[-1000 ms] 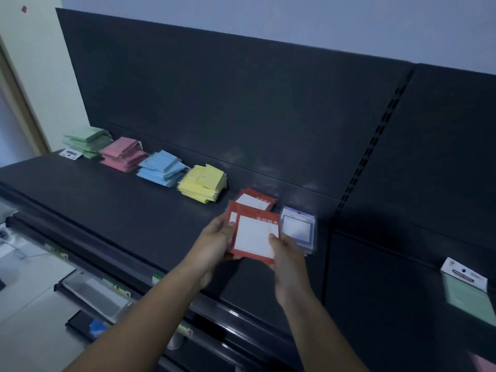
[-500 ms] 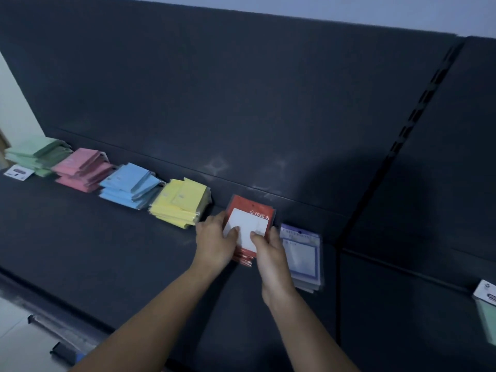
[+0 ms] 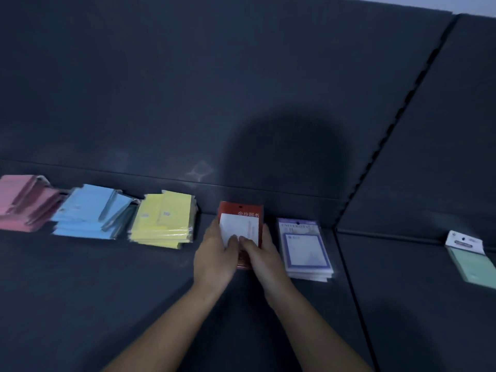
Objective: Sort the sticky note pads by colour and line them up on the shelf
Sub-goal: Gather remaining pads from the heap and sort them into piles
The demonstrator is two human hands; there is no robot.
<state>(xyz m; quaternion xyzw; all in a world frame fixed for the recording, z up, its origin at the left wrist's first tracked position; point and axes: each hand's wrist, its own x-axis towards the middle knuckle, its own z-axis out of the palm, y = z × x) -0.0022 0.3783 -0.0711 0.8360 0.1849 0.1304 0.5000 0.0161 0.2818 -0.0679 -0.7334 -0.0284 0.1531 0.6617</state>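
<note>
A red pad stack [image 3: 239, 214] with a white front panel lies on the dark shelf [image 3: 107, 285] near the back panel. My left hand [image 3: 214, 257] grips its left edge and my right hand [image 3: 261, 257] its right edge, both thumbs on top. Along the back, left of it, lie a yellow pile [image 3: 163, 220], a blue pile [image 3: 92, 210] and a pink pile [image 3: 22, 201]. A purple-bordered stack [image 3: 304, 248] lies just right of my right hand.
A green pad with a white header card [image 3: 471, 257] lies alone on the neighbouring shelf section at the right. A slotted upright [image 3: 389, 124] divides the two back panels. The shelf's front area shows only bare dark surface.
Both hands have carried the red pads from mid-air down onto the red stack on the shelf and now press its sides. The camera has moved closer, so the green pile at far left has left the view.
</note>
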